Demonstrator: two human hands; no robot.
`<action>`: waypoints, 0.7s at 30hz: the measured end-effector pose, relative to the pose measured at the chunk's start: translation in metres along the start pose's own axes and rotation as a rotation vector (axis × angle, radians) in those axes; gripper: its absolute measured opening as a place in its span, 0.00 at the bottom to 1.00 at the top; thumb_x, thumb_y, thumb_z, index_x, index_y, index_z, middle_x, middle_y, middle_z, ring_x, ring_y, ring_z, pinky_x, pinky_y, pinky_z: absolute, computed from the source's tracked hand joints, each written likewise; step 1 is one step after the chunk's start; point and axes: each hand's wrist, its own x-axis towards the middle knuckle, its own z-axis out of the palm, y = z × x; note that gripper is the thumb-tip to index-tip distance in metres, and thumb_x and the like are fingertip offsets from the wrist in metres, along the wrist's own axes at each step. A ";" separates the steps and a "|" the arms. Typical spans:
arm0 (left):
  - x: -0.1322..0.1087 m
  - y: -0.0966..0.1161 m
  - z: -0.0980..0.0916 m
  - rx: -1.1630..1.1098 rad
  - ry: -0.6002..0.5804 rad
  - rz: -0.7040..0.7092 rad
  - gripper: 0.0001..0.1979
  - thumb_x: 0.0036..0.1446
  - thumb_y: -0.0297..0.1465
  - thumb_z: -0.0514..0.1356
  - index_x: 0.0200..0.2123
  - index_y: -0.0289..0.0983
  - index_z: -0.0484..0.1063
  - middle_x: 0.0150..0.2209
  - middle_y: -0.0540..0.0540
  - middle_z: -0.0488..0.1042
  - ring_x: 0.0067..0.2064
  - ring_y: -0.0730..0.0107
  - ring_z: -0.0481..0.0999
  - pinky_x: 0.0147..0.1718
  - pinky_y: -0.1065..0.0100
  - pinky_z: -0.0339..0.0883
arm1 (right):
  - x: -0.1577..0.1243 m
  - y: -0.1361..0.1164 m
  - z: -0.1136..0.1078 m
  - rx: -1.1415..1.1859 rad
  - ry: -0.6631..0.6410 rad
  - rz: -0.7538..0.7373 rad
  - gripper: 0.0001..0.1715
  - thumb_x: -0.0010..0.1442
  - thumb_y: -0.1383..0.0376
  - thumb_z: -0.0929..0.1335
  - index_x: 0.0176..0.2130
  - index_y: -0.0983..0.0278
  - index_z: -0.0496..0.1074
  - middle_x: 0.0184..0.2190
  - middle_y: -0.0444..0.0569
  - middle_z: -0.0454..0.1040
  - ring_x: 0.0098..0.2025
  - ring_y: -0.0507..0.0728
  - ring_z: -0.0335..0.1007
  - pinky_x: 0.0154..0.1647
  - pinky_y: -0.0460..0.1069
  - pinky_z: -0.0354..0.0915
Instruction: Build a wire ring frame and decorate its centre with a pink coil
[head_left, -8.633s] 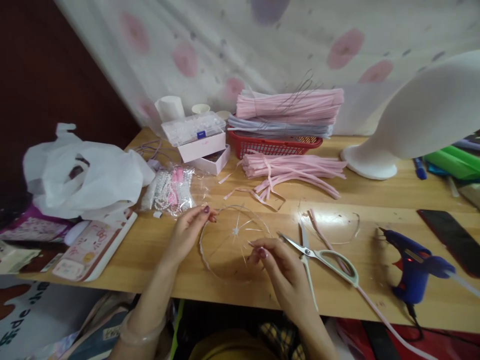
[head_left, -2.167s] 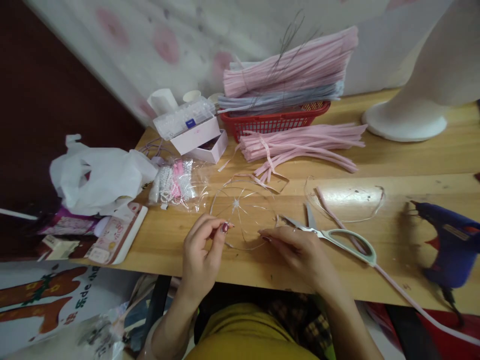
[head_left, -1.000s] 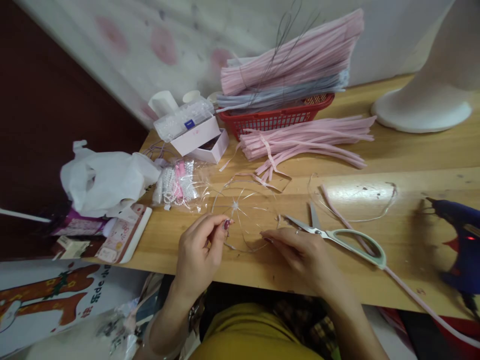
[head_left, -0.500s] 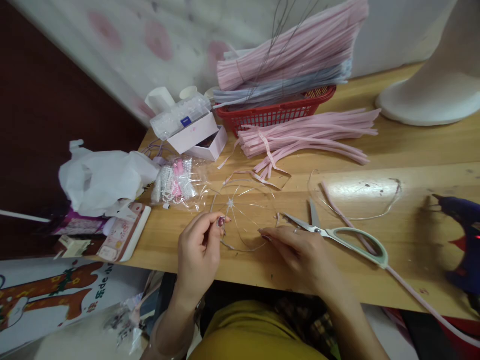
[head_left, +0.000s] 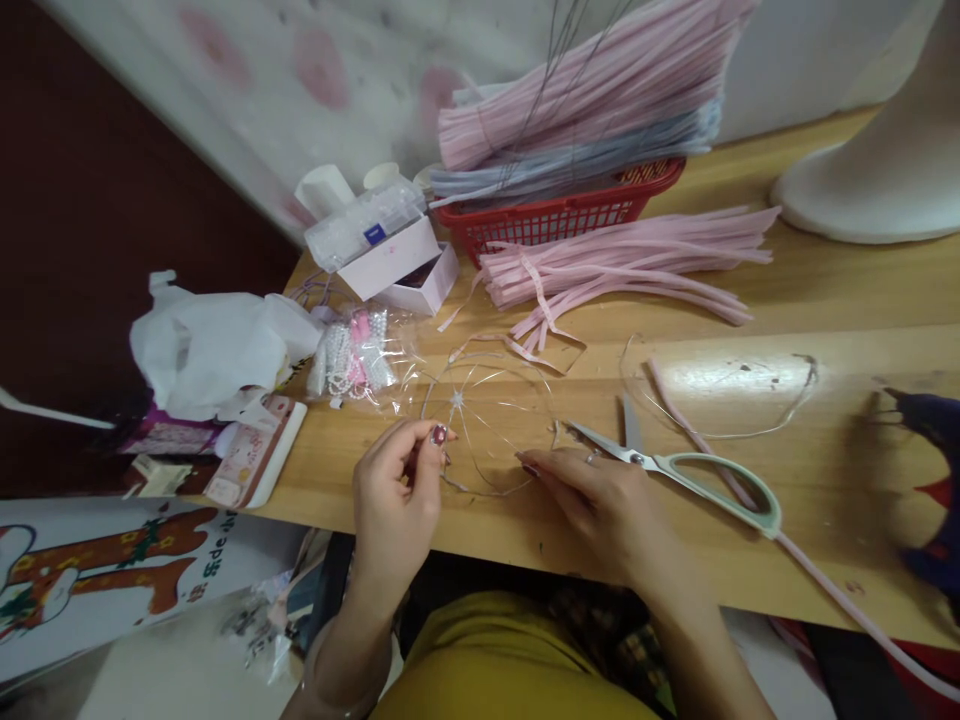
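Note:
A thin wire ring (head_left: 484,492) lies on the table between my hands, with fine clear strands running from a small star-shaped hub (head_left: 457,399) on its left side. My left hand (head_left: 397,490) is closed in a pinch, thumb against forefinger, at the ring's lower left edge. Across from it, my right hand (head_left: 600,495) has its fingers pressed together on the lower right edge; the thumb is mostly hidden. Spread scissors (head_left: 675,470) with pale green handles lie just right of my right hand, over a pink fuzzy stem (head_left: 686,415).
Behind the ring rests a bundle of pink stems (head_left: 622,260), before a red basket (head_left: 555,225) piled with more. Bagged beads (head_left: 352,355) and white boxes (head_left: 390,260) sit left. A glue gun (head_left: 934,480) and a white stand (head_left: 862,200) are at right.
The view has shifted slightly, so things on the table sit a little differently in the picture. Both hands keep nearly the same hold on the ring.

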 end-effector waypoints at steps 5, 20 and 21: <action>-0.002 0.003 0.001 0.002 0.020 -0.043 0.10 0.64 0.30 0.56 0.32 0.37 0.76 0.28 0.48 0.79 0.28 0.71 0.76 0.26 0.72 0.68 | -0.001 0.003 0.002 -0.046 0.032 -0.042 0.18 0.68 0.73 0.61 0.46 0.64 0.79 0.34 0.48 0.84 0.32 0.56 0.81 0.32 0.48 0.71; -0.001 0.010 -0.001 0.025 0.048 -0.104 0.11 0.62 0.33 0.57 0.29 0.37 0.75 0.22 0.51 0.75 0.22 0.74 0.74 0.22 0.75 0.66 | -0.003 0.005 0.003 -0.068 0.038 -0.055 0.19 0.68 0.73 0.61 0.47 0.63 0.79 0.36 0.49 0.84 0.33 0.57 0.82 0.32 0.48 0.70; -0.002 0.010 -0.001 0.026 0.047 -0.106 0.11 0.62 0.33 0.57 0.29 0.37 0.75 0.22 0.51 0.76 0.22 0.74 0.74 0.21 0.75 0.66 | -0.003 0.005 0.003 -0.074 0.041 -0.057 0.19 0.68 0.73 0.61 0.46 0.63 0.79 0.35 0.49 0.84 0.33 0.57 0.82 0.32 0.48 0.70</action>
